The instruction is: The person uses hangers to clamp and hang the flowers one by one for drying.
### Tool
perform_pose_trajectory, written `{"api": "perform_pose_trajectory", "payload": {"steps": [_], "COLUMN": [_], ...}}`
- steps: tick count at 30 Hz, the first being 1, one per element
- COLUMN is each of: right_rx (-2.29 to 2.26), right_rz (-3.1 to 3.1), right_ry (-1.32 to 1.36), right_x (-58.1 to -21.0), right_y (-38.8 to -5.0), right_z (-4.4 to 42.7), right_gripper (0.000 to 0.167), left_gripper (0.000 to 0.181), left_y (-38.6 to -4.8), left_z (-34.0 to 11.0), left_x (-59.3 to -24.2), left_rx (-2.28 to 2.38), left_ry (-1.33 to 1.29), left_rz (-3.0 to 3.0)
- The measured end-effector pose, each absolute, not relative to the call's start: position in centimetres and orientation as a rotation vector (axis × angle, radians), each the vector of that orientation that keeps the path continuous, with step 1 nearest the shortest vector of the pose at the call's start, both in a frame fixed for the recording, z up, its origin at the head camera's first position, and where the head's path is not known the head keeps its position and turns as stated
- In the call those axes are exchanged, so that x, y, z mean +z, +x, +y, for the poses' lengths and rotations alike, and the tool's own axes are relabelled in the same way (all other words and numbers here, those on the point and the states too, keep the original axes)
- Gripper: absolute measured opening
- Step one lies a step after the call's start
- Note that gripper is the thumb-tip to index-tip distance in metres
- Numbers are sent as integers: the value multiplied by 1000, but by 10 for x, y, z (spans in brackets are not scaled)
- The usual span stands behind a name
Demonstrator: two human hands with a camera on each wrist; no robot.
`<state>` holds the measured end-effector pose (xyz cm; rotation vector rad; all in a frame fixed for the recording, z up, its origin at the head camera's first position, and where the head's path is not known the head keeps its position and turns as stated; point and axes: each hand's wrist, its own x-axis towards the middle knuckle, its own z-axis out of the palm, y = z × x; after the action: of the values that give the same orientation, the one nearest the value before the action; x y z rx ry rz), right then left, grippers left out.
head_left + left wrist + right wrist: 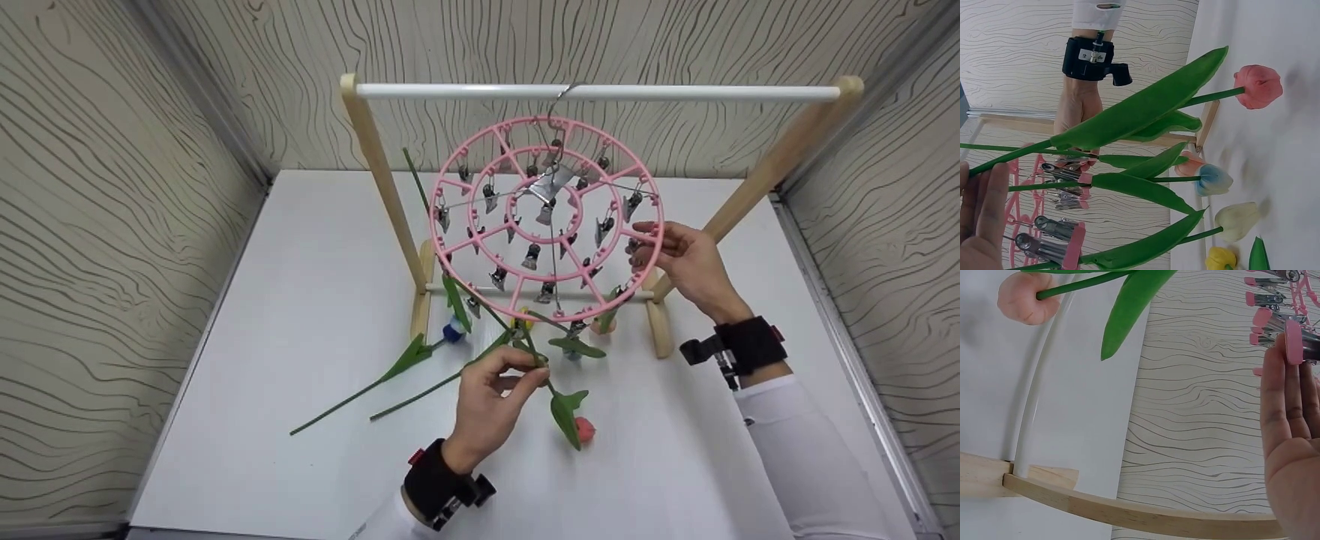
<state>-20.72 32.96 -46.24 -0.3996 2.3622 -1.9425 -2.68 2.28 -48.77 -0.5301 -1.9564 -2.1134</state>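
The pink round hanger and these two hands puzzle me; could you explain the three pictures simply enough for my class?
There is no robot here: a person works bare-handed. The wide picture comes from a camera on the head, looking down; the other two come from wrist cameras, so they appear turned sideways.

A pink round hanger with metal clips hangs from the white bar of a wooden frame on a white table. The left hand pinches the stem of a coral tulip; the right hand holds one clip.

A blue flower and a yellow tulip lie on the table. A white tulip, a blue-and-white tulip and a peach tulip hang head down beneath the hanger.
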Motion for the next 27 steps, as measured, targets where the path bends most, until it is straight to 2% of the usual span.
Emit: {"api": "perform_pose_trajectory", "payload": {"steps": [5,11,17,27], "right_rx": [-1794,-1895,-1954,-2022], "right_rz": [2495,2415,2391,2348], "right_ry": [-398,-461,-469,-473], "right_x": [-459,-460,-464,-465], "right_y": [-200,-188,-176,-153], "right_z": [333,335,336,336], "right_gripper": [25,27,20,23], "left_gripper": [7,7,7,9], "left_y": [-26,-26,-26,-24], "left_z": [23,23,21,17], "left_x": [-486,-486,-488,-484], "left_rx": [-2120,-2111,-2103,-2076], "left_ry": [-525,-533,-538,-536], "left_rz": [-1959,-1952,-1958,-1983]}}
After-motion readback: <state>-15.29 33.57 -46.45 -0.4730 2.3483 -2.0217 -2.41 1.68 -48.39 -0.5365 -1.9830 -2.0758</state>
